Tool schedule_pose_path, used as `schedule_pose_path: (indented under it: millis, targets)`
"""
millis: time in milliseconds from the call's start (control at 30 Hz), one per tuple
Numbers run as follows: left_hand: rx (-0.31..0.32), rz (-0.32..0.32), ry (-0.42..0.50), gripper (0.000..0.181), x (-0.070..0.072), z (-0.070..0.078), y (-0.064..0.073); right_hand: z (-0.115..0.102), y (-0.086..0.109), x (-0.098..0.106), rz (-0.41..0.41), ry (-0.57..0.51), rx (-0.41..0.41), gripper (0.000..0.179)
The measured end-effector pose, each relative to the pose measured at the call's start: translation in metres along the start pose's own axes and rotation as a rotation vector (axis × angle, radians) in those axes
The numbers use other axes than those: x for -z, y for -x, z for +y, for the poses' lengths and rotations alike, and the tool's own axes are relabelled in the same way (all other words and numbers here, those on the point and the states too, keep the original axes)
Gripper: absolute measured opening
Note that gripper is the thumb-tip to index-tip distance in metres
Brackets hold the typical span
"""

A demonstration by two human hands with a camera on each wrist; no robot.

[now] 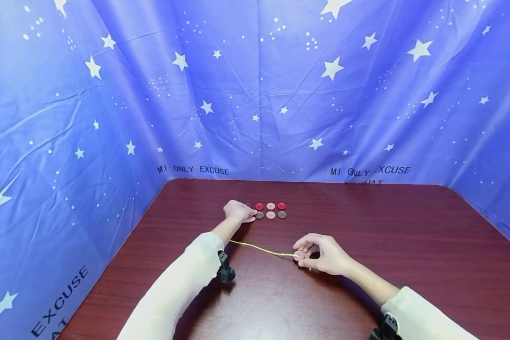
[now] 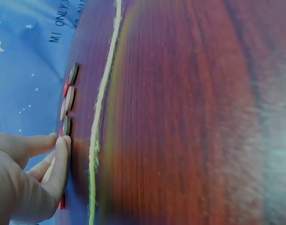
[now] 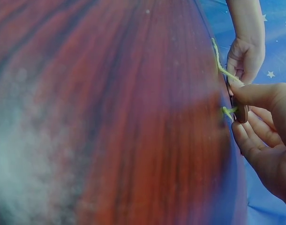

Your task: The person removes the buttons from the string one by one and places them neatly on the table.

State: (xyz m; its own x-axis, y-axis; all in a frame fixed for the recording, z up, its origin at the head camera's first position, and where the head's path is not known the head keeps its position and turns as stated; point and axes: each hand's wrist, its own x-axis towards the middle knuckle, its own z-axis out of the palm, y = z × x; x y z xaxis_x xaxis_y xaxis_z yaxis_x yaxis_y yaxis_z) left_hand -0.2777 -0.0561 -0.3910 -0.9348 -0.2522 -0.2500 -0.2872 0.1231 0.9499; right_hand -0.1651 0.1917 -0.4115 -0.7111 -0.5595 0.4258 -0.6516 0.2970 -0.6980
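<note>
My right hand [image 1: 325,255] pinches a pinkish button [image 1: 299,255] between thumb and fingers. Yellow string [image 1: 259,247] passes through this button; a short end sticks out beside it in the right wrist view. From there the string runs left across the table and passes behind my left forearm. My left hand [image 1: 239,211] is at the left end of two rows of buttons, its thumb and fingertips close to a grey button [image 2: 67,125]. A pale button [image 2: 49,171] shows partly between the left fingers; whether they grip it cannot be told.
Beyond the left fingertips lie red buttons [image 1: 282,206], pink buttons [image 1: 270,215] and a grey button [image 1: 282,215] in two rows. The dark red wooden table [image 1: 386,222] reaches back to a blue star-patterned curtain [image 1: 259,94].
</note>
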Motion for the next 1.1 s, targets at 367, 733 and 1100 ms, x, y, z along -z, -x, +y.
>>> schedule_pose_path:
  millis: [367,733,1100]
  targets:
    - [-0.09,-0.206,-0.053,0.016,0.014,-0.008,0.037,-0.002,0.001,0.003,-0.007,0.005,-0.015,0.033]
    - [-0.114,-0.476,-0.072,0.019,0.012,-0.02,0.076,-0.002,0.0,0.001,-0.011,-0.003,-0.002,0.034]
    - [-0.108,-0.601,-0.132,0.019,-0.001,-0.021,0.1,-0.004,-0.006,-0.003,-0.011,-0.004,-0.013,0.04]
